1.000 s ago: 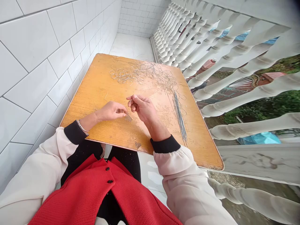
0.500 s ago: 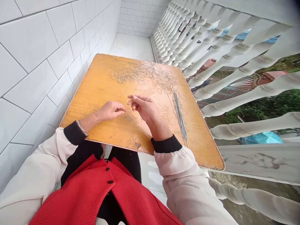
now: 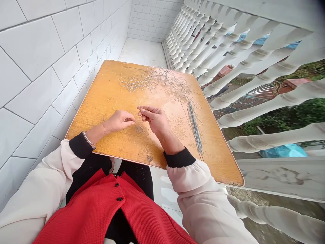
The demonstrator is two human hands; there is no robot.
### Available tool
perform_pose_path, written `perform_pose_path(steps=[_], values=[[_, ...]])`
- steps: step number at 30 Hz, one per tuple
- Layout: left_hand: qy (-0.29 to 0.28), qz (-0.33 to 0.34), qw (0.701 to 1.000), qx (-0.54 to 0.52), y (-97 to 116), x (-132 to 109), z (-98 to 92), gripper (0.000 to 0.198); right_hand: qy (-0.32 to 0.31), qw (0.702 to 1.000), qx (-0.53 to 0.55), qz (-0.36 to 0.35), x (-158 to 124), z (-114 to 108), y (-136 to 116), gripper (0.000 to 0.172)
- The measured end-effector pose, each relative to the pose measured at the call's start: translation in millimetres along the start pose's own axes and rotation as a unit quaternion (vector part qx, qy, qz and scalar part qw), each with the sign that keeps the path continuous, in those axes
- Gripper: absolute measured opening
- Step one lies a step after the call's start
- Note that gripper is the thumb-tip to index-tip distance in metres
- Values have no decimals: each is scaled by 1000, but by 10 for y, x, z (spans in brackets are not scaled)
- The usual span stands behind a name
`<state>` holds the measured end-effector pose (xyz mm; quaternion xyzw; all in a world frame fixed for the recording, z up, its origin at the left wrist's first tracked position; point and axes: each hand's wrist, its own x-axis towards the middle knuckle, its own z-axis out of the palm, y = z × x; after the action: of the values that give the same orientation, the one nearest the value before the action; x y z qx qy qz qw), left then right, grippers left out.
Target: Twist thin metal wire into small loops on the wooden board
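Observation:
My left hand (image 3: 120,120) is closed in a pinch above the near part of the wooden table (image 3: 96,98), its fingertips on the end of a thin wire (image 3: 144,96). Just to its right, my right hand (image 3: 153,118) pinches the same wire between thumb and forefinger. From the right fingertips the pale wire curves up toward the far side, and a short, fine stretch of it spans the small gap between both hands. Beyond them lies a tangle of looped wires (image 3: 162,76).
A bundle of straight grey wires (image 3: 195,130) lies on the table's right side. White tiled wall (image 3: 38,67) runs along the left, and a white balustrade (image 3: 243,61) along the right. Worn, chipped patches mark the tabletop.
My right hand's thumb and forefinger have closed together, and a curved wire now shows rising from them. My left hand has barely moved.

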<state>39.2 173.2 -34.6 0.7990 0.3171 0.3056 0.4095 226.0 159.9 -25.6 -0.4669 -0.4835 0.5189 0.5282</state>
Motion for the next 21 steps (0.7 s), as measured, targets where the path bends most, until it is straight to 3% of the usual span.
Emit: perform_pose_path(steps=[5, 10, 15, 21], values=[[-57, -82, 993, -57, 66, -28, -91, 9, 28, 999, -7, -14, -3, -30, -35, 20], [-81, -80, 991, -74, 76, -34, -168, 8, 48, 998, -11, -38, 3, -57, -51, 15], [8, -119, 989, -87, 25, 25, -152, 6, 42, 997, -50, -39, -1, -31, -32, 16], [125, -147, 960, -202, 28, 127, -85, 11, 3, 994, -100, -46, -50, 134, 78, 21]])
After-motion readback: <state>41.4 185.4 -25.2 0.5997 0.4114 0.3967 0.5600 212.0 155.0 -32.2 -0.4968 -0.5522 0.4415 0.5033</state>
